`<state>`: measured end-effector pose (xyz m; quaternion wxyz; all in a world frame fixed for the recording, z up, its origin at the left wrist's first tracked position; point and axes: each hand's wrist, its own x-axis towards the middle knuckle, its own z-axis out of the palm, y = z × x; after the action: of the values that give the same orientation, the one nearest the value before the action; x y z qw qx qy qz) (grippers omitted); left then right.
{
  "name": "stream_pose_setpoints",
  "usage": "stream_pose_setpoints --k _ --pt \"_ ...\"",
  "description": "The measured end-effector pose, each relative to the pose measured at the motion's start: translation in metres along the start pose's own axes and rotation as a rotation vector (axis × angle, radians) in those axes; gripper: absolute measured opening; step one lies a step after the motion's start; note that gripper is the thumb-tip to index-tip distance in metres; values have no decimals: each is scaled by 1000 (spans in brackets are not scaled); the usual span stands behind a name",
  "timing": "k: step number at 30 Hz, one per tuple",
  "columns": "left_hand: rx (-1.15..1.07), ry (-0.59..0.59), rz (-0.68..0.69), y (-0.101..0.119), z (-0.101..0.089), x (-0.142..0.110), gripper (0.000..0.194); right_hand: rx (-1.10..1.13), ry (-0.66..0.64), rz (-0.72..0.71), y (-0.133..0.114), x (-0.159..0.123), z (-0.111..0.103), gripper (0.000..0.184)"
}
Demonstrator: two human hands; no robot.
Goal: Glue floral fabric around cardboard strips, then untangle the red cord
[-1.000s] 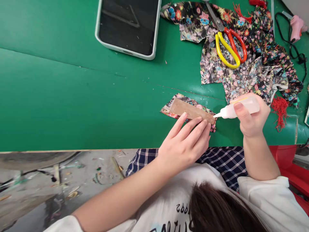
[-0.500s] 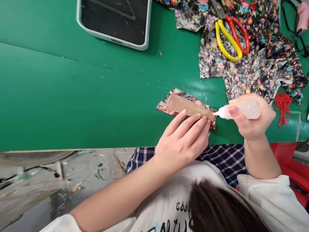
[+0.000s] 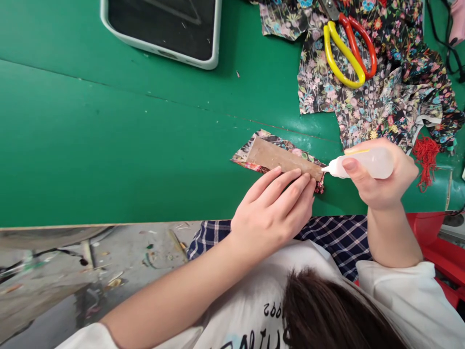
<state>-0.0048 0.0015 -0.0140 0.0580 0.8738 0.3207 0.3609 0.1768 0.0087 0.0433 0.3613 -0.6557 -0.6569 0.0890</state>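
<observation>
On the green table lies a small piece of floral fabric [image 3: 241,157] with a tan strip [image 3: 272,155] on top of it. My left hand [image 3: 272,208] rests flat along the strip's near edge, its fingers stretched out and touching the strip. In my right hand [image 3: 390,172] is a translucent white squeeze bottle [image 3: 374,162], tipped on its side. The bottle's narrow nozzle points left and meets the right end of the strip and fabric. Whether anything flows from the nozzle is too small to tell.
Scissors [image 3: 345,53] with yellow and red handles lie on a larger floral cloth [image 3: 363,106] at the upper right. Red threads [image 3: 426,157] sit beside it. A phone-like device [image 3: 163,26] in a pale case is at the top. The table's edge [image 3: 109,224] runs near my body.
The whole view has shifted slightly, moving the phone-like device and scissors a little up and left or up. Both hands, the bottle and the strip keep nearly the same positions relative to each other.
</observation>
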Motion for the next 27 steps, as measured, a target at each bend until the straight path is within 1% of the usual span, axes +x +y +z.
stream_pose_setpoints --k 4,10,13,14,16,17,19,21,22,24,27 --pt "2 6 8 0 -1 1 27 59 -15 20 0 0 2 28" --pt "8 -2 17 0 -2 3 25 130 -10 -7 3 1 3 24" --pt "6 -8 14 0 -1 2 25 184 6 42 3 3 4 25" --pt "1 -7 11 0 -1 1 26 228 25 78 3 4 5 26" --pt "-32 -3 0 0 -1 0 27 375 74 207 2 7 7 28" --pt "-61 2 -11 0 -2 0 27 473 97 295 2 9 8 29" --pt "-132 19 -48 -1 -4 2 25 666 93 483 3 13 9 35" --pt "-193 25 -108 -1 -9 5 25 799 9 637 6 17 10 43" --pt "-217 18 -146 0 -11 7 27 840 -42 683 8 19 11 46" --pt "-265 -3 -223 1 -15 14 31 898 -121 732 10 20 13 50" --pt "-346 13 -326 4 -15 25 34 982 -179 781 10 18 16 51"
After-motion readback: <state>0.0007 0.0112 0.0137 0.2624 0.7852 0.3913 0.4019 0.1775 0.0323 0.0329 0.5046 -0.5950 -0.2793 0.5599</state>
